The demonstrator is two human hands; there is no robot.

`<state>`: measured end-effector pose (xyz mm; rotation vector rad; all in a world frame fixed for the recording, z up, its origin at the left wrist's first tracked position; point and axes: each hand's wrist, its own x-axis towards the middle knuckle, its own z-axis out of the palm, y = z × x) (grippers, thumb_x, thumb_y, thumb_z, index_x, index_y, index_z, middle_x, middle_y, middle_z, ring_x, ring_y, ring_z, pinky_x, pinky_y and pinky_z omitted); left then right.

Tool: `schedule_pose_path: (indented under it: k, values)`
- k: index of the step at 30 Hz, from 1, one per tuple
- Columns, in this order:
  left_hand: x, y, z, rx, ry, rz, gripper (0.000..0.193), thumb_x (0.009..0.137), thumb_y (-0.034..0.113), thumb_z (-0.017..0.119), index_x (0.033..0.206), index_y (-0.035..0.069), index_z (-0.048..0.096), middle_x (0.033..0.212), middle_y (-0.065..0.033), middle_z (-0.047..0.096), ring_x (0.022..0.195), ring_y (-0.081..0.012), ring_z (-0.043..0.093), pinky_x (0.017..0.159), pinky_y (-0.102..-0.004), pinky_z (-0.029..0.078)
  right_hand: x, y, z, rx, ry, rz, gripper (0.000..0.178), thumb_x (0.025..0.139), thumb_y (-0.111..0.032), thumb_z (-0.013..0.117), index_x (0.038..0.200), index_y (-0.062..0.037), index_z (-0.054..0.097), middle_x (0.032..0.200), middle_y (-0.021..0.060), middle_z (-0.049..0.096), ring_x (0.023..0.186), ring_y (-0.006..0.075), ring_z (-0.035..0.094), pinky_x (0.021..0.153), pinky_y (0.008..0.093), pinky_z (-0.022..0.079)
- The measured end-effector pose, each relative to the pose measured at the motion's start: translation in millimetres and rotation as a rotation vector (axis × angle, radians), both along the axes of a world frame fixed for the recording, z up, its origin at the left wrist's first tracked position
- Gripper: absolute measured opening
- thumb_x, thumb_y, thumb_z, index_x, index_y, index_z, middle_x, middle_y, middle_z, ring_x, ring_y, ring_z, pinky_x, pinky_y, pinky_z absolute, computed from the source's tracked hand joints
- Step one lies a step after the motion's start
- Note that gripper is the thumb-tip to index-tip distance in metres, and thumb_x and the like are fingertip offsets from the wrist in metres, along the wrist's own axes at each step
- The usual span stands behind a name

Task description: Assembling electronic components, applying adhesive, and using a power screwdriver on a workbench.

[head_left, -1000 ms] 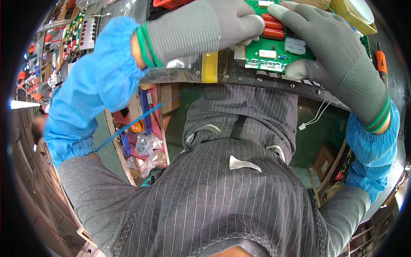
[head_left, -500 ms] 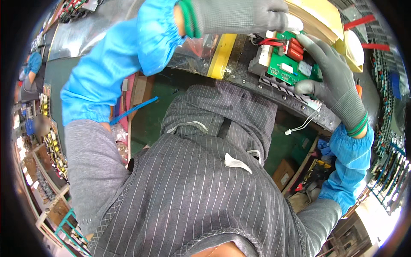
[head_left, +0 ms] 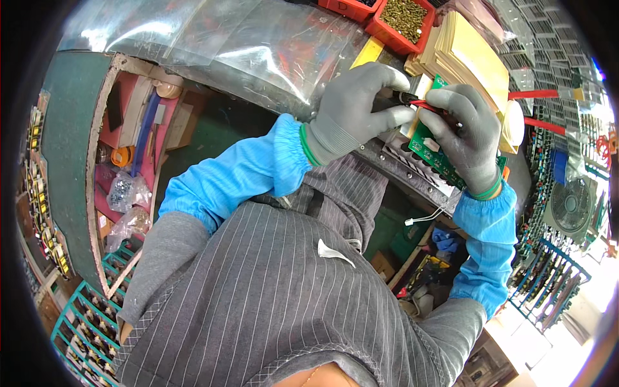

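Observation:
A green circuit board (head_left: 429, 151) rests at the bench edge, partly covered by my gloved right hand (head_left: 467, 129). That hand's thumb and forefinger pinch the red wires (head_left: 420, 103) over the board. Facing it, my gloved left hand (head_left: 354, 113) curls its thumb and forefinger around the black end (head_left: 404, 97) of these wires. The left fingertips are a little apart, with the dark piece between them. A ribbed black heatsink (head_left: 412, 161) shows along the board's near side. A white two-wire lead with a plug (head_left: 419, 220) hangs off the bench edge.
Red bins, one with brass-coloured small parts (head_left: 403, 20), stand at the back. A stack of tan paper sheets (head_left: 474, 61) and a white roll (head_left: 513, 126) sit beyond the board. Red-handled tools (head_left: 535, 95) lie right. Clear sheeting (head_left: 258, 48) covers the bench left.
The view has shifted. My left hand has come down from above the board to the wires' black end. My right hand has moved from the board's side to pinching the red wires.

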<state>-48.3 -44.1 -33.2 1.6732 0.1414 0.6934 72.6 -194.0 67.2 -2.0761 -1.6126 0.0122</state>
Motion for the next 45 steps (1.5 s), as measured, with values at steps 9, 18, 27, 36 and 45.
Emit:
schedule_pose_path:
  k: [9, 18, 27, 36, 45]
  values:
    - [23, 12, -5, 0.254, -0.147, 0.052, 0.024, 0.084, 0.017, 0.072, 0.104, 0.006, 0.067, 0.095, -0.0101, 0.067, 0.086, -0.0263, 0.067, 0.076, -0.0355, 0.054, -5, 9, 2, -0.043, 0.148, -0.073, 0.022, 0.085, -0.008, 0.074, 0.106, -0.0028, 0.070, 0.097, 0.0113, 0.065, 0.082, 0.0215, 0.067, 0.073, 0.0305, 0.053]
    - [18, 28, -5, 0.045, 0.070, -0.295, 0.022, 0.093, 0.019, 0.066, 0.108, 0.004, 0.064, 0.104, -0.0079, 0.068, 0.099, -0.0166, 0.067, 0.088, -0.0315, 0.053, -5, 9, 4, -0.076, 0.317, -0.128, 0.019, 0.089, -0.007, 0.068, 0.107, -0.0010, 0.070, 0.100, 0.0117, 0.063, 0.088, 0.0182, 0.066, 0.080, 0.0283, 0.051]
    - [28, 30, -13, 0.061, 0.235, -0.321, 0.021, 0.094, 0.019, 0.066, 0.109, 0.005, 0.062, 0.099, -0.0062, 0.068, 0.097, -0.0161, 0.066, 0.090, -0.0312, 0.053, -3, 11, 4, -0.091, 0.183, -0.093, 0.017, 0.088, -0.009, 0.067, 0.102, 0.0009, 0.070, 0.099, 0.0116, 0.063, 0.086, 0.0194, 0.066, 0.077, 0.0297, 0.052]
    - [25, 39, -8, 0.214, 0.228, -0.430, 0.023, 0.093, 0.023, 0.065, 0.108, 0.006, 0.061, 0.100, -0.0072, 0.067, 0.098, -0.0186, 0.065, 0.087, -0.0334, 0.052, -3, 6, -2, -0.055, 0.167, -0.065, 0.013, 0.085, -0.007, 0.068, 0.094, 0.0021, 0.069, 0.096, 0.0119, 0.063, 0.080, 0.0195, 0.065, 0.073, 0.0292, 0.051]
    - [35, 34, 0, 0.165, 0.359, -0.357, 0.028, 0.089, 0.023, 0.071, 0.107, 0.005, 0.059, 0.096, -0.0078, 0.068, 0.091, -0.0193, 0.067, 0.084, -0.0331, 0.053, -2, 10, 0, -0.115, 0.158, -0.125, 0.013, 0.081, -0.008, 0.070, 0.091, -0.0001, 0.070, 0.091, 0.0112, 0.063, 0.074, 0.0202, 0.064, 0.068, 0.0294, 0.051]
